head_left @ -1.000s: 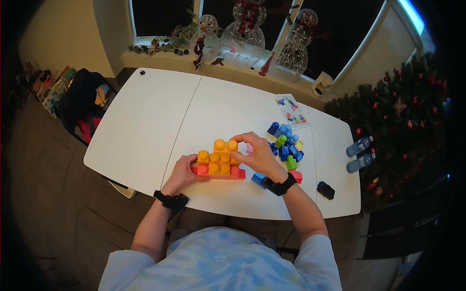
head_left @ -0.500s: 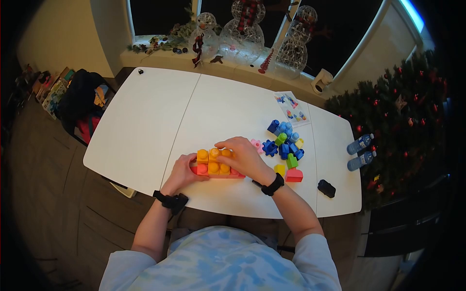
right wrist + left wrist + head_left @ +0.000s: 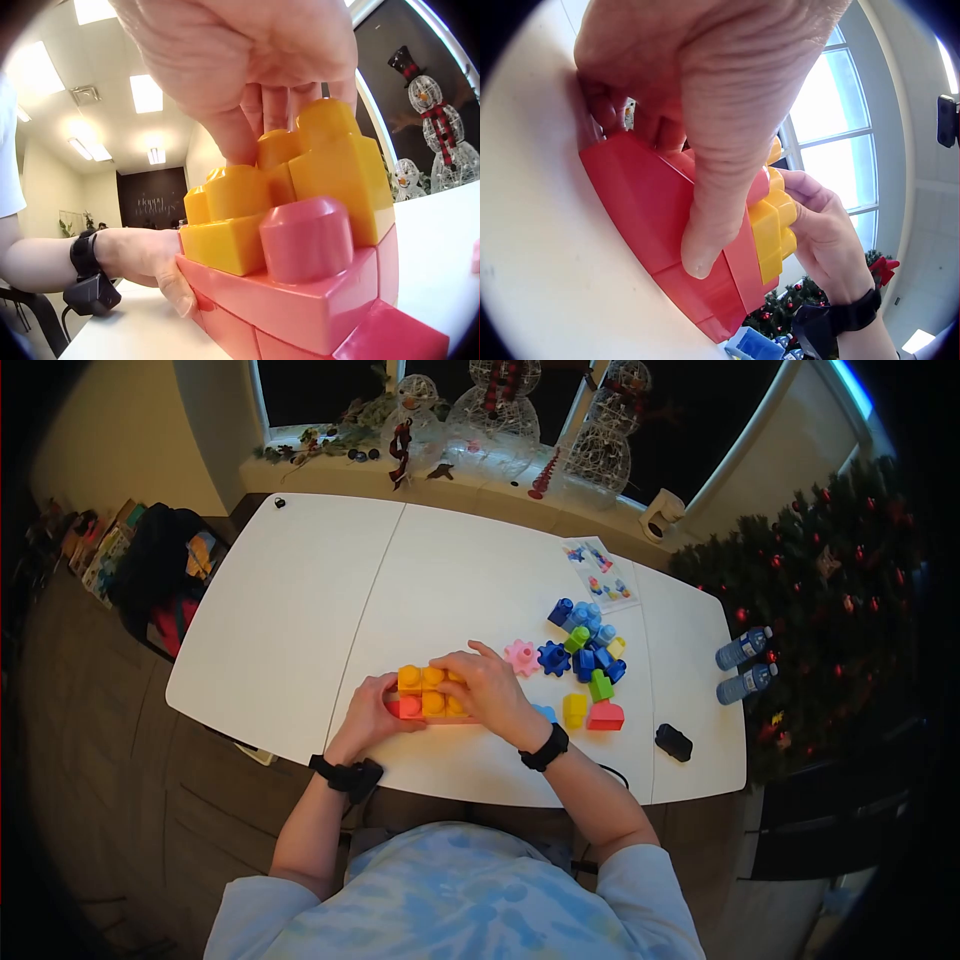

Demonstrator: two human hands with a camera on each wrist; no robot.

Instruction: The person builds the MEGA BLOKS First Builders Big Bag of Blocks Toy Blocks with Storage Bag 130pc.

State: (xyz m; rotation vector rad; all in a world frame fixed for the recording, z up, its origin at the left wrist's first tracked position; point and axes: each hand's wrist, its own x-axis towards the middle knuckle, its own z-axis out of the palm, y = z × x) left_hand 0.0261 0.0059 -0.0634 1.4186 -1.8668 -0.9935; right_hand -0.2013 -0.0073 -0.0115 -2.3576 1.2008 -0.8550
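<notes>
The brick stack [image 3: 433,703] sits on the white table [image 3: 290,590], near its near edge and about midway between its left and right edges. The left hand [image 3: 368,712] grips the red base [image 3: 641,202] at its left end, thumb along the near side and fingers round the far side, probably to keep it from sliding or tipping. The right hand [image 3: 488,690] pinches the upper yellow bricks [image 3: 341,169] from above between thumb and fingers, whose tips are partly hidden; the hold seems to suit steady control of the top layer. The stack's long axis runs left to right, roughly parallel to the near edge; its studs point up, and a bare red stud [image 3: 307,240] stands at the right end. Loose bricks [image 3: 587,663] lie toward the table's right edge, seemingly kept within the right hand's reach. A picture card [image 3: 612,588] lies by the far edge, likely to stay visible without crowding the hands
</notes>
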